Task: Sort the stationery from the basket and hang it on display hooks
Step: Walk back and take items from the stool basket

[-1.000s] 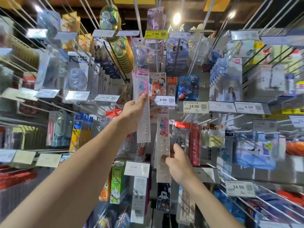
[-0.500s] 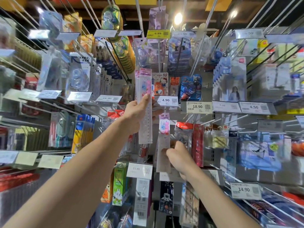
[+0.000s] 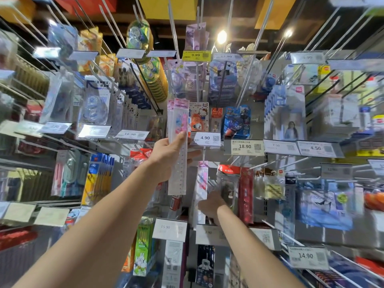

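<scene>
A grey, flat shop wall (image 3: 258, 121) is seen, filled with thin shiny metal hooks (image 3: 259, 163) and white price tags (image 3: 206, 138). Small goods in clear, glossy plastic are hung all over it. Left of the middle, a bunch of long packs (image 3: 179, 113) is held up straight by the left hand (image 3: 168, 156), thumb and fingers closed round it. The packs are flat and see-through, with pink tops. Just right and lower, a single long pack (image 3: 202, 179) is gripped near its bottom by the blurred right hand (image 3: 211, 206). Its pink top is close to a hook, but whether it is on the hook cannot be told.
</scene>
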### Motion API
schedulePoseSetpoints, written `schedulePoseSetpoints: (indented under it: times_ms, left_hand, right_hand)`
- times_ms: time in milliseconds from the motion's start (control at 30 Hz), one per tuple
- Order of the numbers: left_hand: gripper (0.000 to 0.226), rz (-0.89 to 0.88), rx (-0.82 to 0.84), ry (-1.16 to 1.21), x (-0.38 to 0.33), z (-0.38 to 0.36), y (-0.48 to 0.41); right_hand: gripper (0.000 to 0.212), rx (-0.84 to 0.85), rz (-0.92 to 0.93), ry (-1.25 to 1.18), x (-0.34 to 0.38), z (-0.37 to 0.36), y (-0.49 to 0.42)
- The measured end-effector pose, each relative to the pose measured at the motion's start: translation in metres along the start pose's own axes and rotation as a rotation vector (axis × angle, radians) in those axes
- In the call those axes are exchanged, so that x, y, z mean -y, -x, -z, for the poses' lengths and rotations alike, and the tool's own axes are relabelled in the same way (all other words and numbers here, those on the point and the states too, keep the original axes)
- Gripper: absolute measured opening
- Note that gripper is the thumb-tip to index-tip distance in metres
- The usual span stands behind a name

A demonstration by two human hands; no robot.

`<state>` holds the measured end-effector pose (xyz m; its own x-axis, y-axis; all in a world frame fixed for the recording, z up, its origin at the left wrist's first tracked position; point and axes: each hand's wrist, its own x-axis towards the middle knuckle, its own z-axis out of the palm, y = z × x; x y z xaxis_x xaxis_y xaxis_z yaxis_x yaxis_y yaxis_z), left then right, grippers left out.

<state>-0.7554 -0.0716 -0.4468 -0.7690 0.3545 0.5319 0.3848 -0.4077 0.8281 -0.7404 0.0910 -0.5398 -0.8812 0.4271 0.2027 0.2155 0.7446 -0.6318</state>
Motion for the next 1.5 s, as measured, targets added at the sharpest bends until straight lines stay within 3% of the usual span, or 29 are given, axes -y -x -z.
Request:
schedulePoseSetpoints:
  times_ms: [67,100,167,233,333,433,567,767,900,1000,1133,1267,1333,1500]
  left_hand:
    - [0.039,0.002,0.005,0.003,-0.001,-0.002,0.001]
    - [0.038,0.003,0.003,-0.002,-0.001,-0.003,0.003]
    - [0.034,-0.006,-0.011,-0.007,-0.002,-0.004,0.005]
    - [0.033,-0.026,-0.035,0.000,-0.001,-0.004,0.006]
    - [0.037,-0.037,-0.050,0.000,0.000,-0.005,0.007]
    - [0.048,-0.027,-0.084,-0.013,-0.002,-0.006,0.009]
    - [0.050,0.006,-0.138,-0.106,-0.002,-0.009,0.011]
    - [0.050,0.007,-0.135,-0.070,-0.003,-0.006,0.010]
    - [0.078,0.015,-0.139,-0.064,-0.002,-0.006,0.003]
    - [0.064,0.001,-0.134,-0.060,0.000,-0.007,-0.001]
    - [0.052,0.007,-0.102,-0.071,0.001,-0.008,-0.001]
    - [0.047,0.000,-0.072,-0.065,0.003,-0.006,0.000]
    - [0.060,0.010,-0.077,-0.043,0.003,-0.005,-0.001]
    - [0.121,0.003,-0.102,-0.072,0.027,0.010,-0.037]
  right_hand:
    - [0.023,-0.213,0.120,0.088,0.004,-0.005,0.007]
    - [0.012,-0.313,0.192,0.014,0.010,-0.005,0.016]
    - [0.016,-0.454,0.415,-0.316,0.026,-0.004,0.035]
    - [0.021,-0.453,0.573,-0.530,0.045,0.002,0.056]
    - [0.023,-0.407,0.636,-0.569,0.061,0.007,0.071]
    - [0.029,-0.442,0.624,-0.538,0.061,0.008,0.066]
    - [0.012,-0.450,0.572,-0.600,0.046,0.007,0.063]
    - [0.026,-0.419,0.478,-0.609,0.017,0.003,0.090]
    - [0.010,-0.325,0.316,-0.593,-0.013,-0.013,0.099]
    - [0.005,-0.259,0.229,-0.502,-0.032,-0.027,0.094]
    - [0.023,-0.214,0.224,-0.501,-0.043,-0.036,0.093]
    - [0.016,-0.209,0.213,-0.483,-0.049,-0.045,0.097]
    - [0.014,-0.207,0.214,-0.499,-0.053,-0.046,0.094]
    - [0.011,-0.280,0.220,-0.480,-0.041,-0.033,0.106]
